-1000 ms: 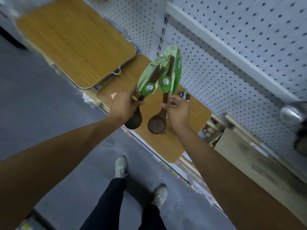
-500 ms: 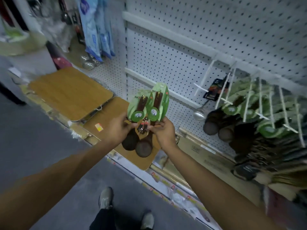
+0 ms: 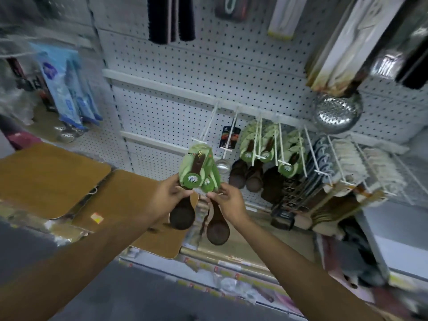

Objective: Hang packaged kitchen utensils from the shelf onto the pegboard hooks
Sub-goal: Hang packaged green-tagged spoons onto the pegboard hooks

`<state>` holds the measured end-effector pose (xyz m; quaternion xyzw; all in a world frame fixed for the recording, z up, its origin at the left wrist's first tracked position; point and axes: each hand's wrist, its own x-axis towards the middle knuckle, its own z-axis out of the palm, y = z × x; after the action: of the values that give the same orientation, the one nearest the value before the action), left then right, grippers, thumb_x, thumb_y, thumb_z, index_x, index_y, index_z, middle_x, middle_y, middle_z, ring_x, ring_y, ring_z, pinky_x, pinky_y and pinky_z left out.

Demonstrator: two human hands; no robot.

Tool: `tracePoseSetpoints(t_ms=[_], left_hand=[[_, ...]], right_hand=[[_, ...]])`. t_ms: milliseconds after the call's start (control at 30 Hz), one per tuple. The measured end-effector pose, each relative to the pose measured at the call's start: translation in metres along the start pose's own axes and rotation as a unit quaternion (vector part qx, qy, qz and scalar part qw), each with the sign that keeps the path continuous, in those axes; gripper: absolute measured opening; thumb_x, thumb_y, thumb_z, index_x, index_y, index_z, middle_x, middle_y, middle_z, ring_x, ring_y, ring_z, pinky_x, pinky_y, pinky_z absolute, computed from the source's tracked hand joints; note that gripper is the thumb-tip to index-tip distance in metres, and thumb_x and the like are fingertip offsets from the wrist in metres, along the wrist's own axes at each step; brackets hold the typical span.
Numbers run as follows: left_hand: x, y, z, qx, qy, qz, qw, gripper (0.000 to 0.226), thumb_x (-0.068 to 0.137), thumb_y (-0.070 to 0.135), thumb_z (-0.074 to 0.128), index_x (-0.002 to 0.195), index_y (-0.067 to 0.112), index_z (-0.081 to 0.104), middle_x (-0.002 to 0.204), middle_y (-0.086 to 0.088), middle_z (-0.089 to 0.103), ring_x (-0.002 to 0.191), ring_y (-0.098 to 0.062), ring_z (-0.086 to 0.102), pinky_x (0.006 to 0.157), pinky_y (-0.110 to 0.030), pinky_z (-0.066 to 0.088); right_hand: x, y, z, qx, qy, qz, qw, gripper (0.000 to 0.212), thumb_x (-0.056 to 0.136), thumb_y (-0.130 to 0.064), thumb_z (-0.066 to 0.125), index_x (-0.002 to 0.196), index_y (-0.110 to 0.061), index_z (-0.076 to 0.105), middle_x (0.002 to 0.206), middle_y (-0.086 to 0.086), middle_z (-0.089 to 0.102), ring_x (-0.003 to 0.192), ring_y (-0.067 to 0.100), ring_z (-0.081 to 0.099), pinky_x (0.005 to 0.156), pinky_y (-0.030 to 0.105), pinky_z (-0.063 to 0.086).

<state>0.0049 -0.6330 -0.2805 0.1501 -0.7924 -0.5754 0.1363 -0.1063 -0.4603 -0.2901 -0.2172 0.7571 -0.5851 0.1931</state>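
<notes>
2 green-carded wooden spoons [image 3: 196, 181], upright, held.

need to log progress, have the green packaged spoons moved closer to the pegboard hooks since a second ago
Yes. The green packaged spoons now sit just below the leftmost white hook; earlier they hung over the wooden boards.

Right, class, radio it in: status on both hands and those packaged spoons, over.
Left hand grips one dark wooden spoon on green card. Right hand pinches the second carded spoon. Cards raised at empty white peg hook, not yet hung. Nothing blocking.
</notes>
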Motion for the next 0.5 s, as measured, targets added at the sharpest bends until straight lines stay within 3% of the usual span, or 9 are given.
tracePoseSetpoints(t_ms=[67, 200, 300, 433, 500], left_hand=[[0.002, -0.001, 0.006, -0.005, -0.028, 0.001, 1.0, 0.036, 0.088, 0.011, 0.073, 0.121, 0.02, 0.063, 0.107, 0.018, 0.073, 0.095, -0.003, 0.071, 0.08, -0.016, 0.054], [0.003, 0.0, 0.012, 0.015, -0.071, 0.012, 0.997, 0.039, 0.086, 0.016, 0.076, 0.121, 0.028, 0.062, 0.107, 0.016, 0.074, 0.093, -0.008, 0.073, 0.088, -0.028, 0.056], [0.006, 0.002, 0.016, 0.017, -0.095, 0.02, 0.995, 0.038, 0.086, 0.014, 0.076, 0.115, 0.034, 0.062, 0.104, 0.019, 0.074, 0.092, -0.007, 0.072, 0.087, -0.027, 0.054], [0.012, 0.007, 0.021, 0.016, -0.121, 0.037, 0.992, 0.035, 0.087, 0.012, 0.075, 0.113, 0.033, 0.063, 0.105, 0.02, 0.073, 0.092, -0.007, 0.072, 0.084, -0.023, 0.055], [0.013, 0.011, 0.022, 0.022, -0.137, 0.045, 0.989, 0.034, 0.089, 0.013, 0.074, 0.112, 0.035, 0.062, 0.106, 0.024, 0.071, 0.094, -0.005, 0.071, 0.081, -0.018, 0.054]], right_hand=[[-0.008, 0.006, -0.01, -0.001, 0.004, 0.008, 1.0, 0.017, 0.083, 0.002, 0.071, 0.099, 0.001, 0.067, 0.094, 0.013, 0.073, 0.087, 0.02, 0.07, 0.082, 0.035, 0.056], [-0.025, 0.016, -0.026, 0.016, 0.014, 0.026, 0.999, 0.035, 0.08, 0.011, 0.069, 0.106, -0.012, 0.065, 0.099, -0.002, 0.072, 0.092, 0.005, 0.069, 0.084, 0.024, 0.054], [-0.034, 0.023, -0.035, 0.041, 0.055, 0.04, 0.997, 0.036, 0.084, 0.007, 0.068, 0.108, -0.02, 0.064, 0.102, -0.002, 0.073, 0.101, 0.016, 0.069, 0.09, 0.031, 0.055], [-0.042, 0.026, -0.044, 0.08, 0.111, 0.071, 0.988, 0.03, 0.087, 0.01, 0.063, 0.113, -0.004, 0.059, 0.098, 0.002, 0.07, 0.083, 0.0, 0.07, 0.081, 0.022, 0.056], [-0.046, 0.026, -0.047, 0.102, 0.137, 0.088, 0.981, 0.027, 0.088, 0.011, 0.061, 0.113, 0.001, 0.058, 0.095, 0.007, 0.069, 0.076, 0.0, 0.07, 0.074, 0.02, 0.057]])
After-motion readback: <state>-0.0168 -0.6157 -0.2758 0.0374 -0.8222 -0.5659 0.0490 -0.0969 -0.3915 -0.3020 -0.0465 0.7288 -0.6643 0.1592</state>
